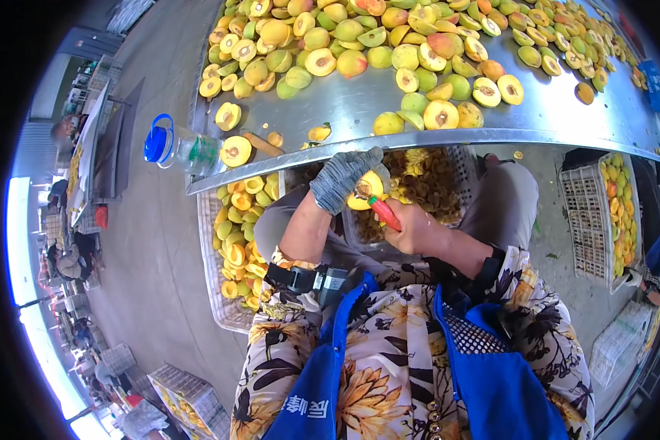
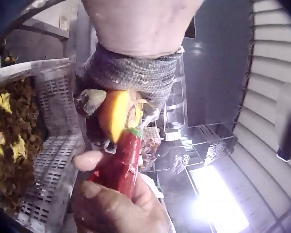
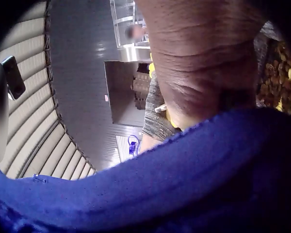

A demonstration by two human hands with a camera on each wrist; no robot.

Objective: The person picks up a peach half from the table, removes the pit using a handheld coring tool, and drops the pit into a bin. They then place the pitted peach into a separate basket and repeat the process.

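My left grip (image 1: 342,178), in a grey knitted glove, is clamped round a yellow fruit half (image 1: 364,189); my bare right grip (image 1: 420,229) is closed round a red-handled tool (image 1: 386,213), its green collar up against the fruit's cut side. Both are just off the counter's near edge, above a crate of scraps (image 1: 471,170), brown and yellow. At my left stands a crate of fruit halves (image 1: 214,282); a slatted crate (image 1: 585,220) of more fruit stands well apart on my right. Nearer my left, a blue-lidded bottle (image 1: 170,147) lies at the counter's edge, close to a loose half (image 1: 235,151).

The left wrist view shows my thumb along the red handle and the fruit's rim between gloved fingers; the head view shows less of that. In the right wrist view, blue cloth (image 3: 150,194) and my wrist hide the tool.

The counter (image 1: 565,106) is shiny metal, heaped with cut fruit (image 1: 352,62). Around it are a grey floor (image 1: 154,242) and ribbed roofing (image 3: 29,97).
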